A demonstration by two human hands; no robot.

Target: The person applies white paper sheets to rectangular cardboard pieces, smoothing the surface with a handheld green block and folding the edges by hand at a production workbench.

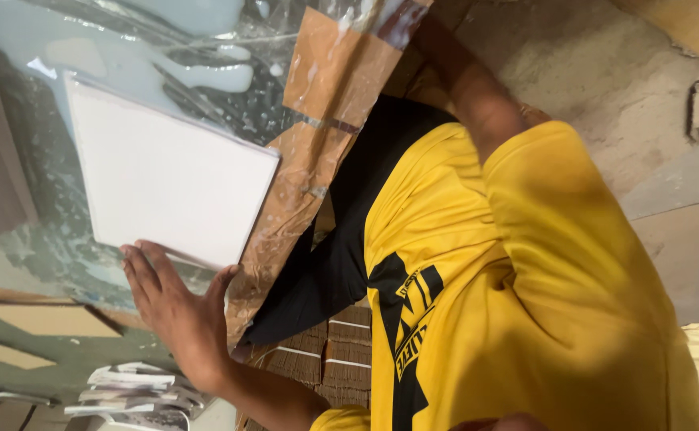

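A white square board (166,175) lies on a wet surface under a clear plastic sheet (229,104) smeared with pale glue. My left hand (178,311) is at the board's near edge, with the fingers laid over the edge and the thumb hooked at its corner. My right arm (469,88) reaches out from the yellow sleeve toward the top of the view. Its hand is hidden past a taped brown cardboard flap (329,72). My yellow and black shirt (509,295) fills the right side.
Brown cardboard (285,207) wrapped in plastic hangs over the work surface's edge. Stacked corrugated cardboard (341,351) sits below my torso. Cardboard pieces (46,319) and a stack of white sheets (126,391) lie at lower left. A rough concrete floor (605,72) lies at upper right.
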